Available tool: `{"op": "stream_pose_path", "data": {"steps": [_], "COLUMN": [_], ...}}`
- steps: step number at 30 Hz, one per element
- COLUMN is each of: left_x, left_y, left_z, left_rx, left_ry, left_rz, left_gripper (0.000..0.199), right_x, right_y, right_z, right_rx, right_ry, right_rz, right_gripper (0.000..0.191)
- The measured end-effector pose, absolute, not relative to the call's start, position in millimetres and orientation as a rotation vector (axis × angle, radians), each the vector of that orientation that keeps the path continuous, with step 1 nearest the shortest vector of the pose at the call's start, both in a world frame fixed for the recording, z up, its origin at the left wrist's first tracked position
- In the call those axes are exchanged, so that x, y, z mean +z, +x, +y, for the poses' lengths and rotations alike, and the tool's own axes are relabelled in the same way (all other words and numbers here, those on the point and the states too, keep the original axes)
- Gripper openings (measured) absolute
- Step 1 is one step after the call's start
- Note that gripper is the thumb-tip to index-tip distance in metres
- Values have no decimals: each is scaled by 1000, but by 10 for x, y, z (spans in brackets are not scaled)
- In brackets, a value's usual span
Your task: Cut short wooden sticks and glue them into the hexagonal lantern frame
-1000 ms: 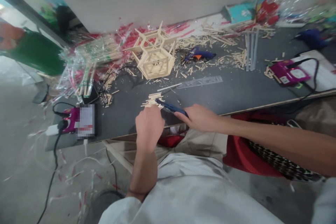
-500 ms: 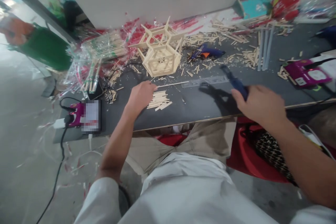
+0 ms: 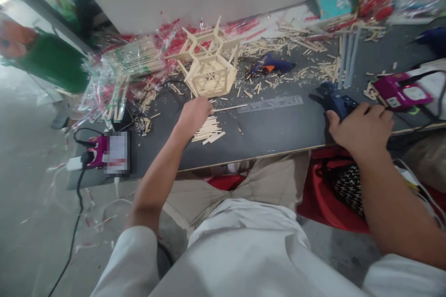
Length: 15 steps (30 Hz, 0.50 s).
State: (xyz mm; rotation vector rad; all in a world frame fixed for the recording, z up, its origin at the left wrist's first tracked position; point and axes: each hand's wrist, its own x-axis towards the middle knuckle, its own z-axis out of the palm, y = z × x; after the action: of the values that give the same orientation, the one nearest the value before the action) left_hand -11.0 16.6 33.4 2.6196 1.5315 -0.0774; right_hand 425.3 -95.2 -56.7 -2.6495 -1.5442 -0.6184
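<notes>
My left hand (image 3: 197, 113) is closed in a pinch on a thin wooden stick (image 3: 230, 107), which points right along a clear plastic ruler (image 3: 272, 104). Just below that hand, a small pile of short cut sticks (image 3: 211, 131) lies on the dark table. My right hand (image 3: 362, 130) is at the table's right side, thumb and fingers apart. Against its thumb side is a dark blue hand tool (image 3: 336, 98) with black jaws, its exact kind blurred. Behind my left hand stands a hexagonal wooden stick frame (image 3: 211, 76).
A blue glue gun (image 3: 273, 65) lies among stick scraps at the back. Clear glue sticks (image 3: 348, 62) are farther right. Purple power strips (image 3: 406, 93) sit at both ends, with cords. Plastic-wrapped sticks (image 3: 135, 58) are at the left, near a phone (image 3: 118, 151).
My right hand has moved right with the blue tool, lowered it to the table, and its fingers have spread. My left hand still holds the stick by the ruler. The view has shifted slightly.
</notes>
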Motion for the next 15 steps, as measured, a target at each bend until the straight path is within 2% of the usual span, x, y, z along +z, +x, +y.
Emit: {"op": "stream_pose_path", "data": {"steps": [7, 10, 12, 15], "left_x": [189, 139, 88, -5], "left_y": [-50, -63, -99, -182], "left_z": [118, 121, 177, 291], "left_rx": [-2, 86, 253, 613], "left_ry": [2724, 2687, 2573, 2296], "left_rz": [1571, 1588, 1591, 1475], "left_gripper": [33, 31, 25, 18], "right_x": [-436, -308, -194, -41], "right_y": [4178, 4083, 3940, 3555], "right_z": [-925, -833, -744, -585], "right_rx": [-512, -414, -302, 122], "right_ry": [-2675, -2614, -2423, -2000], "right_rz": [-1563, -1575, -1636, -1671], "right_gripper": [77, 63, 50, 38]}}
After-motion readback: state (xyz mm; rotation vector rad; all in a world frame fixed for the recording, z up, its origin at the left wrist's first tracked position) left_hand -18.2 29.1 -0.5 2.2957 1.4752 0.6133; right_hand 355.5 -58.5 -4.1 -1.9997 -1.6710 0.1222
